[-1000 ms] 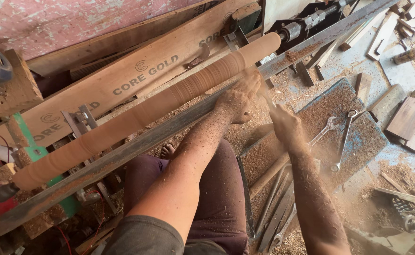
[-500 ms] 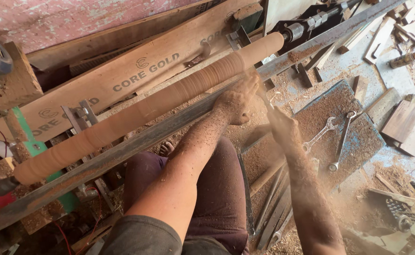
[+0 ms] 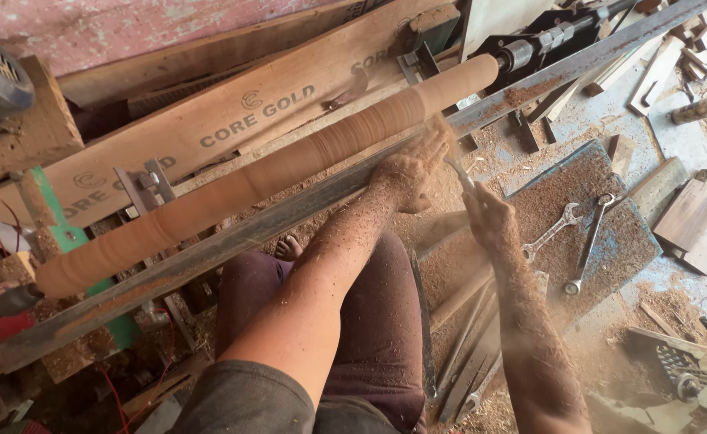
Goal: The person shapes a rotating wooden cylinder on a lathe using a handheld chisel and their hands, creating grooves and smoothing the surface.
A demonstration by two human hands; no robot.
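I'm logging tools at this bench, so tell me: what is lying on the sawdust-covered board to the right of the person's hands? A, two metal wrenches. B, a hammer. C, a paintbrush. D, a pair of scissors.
A: two metal wrenches lie side by side on the dusty blue-edged board, just right of the right hand, while the left hand rests by the long wooden workpiece.

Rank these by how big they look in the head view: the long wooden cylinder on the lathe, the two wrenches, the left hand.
1. Wooden cylinder, by far the largest.
2. Darker wrench and lighter wrench: too alike in length to rank.
3. Left hand, shorter, though nearer the camera.
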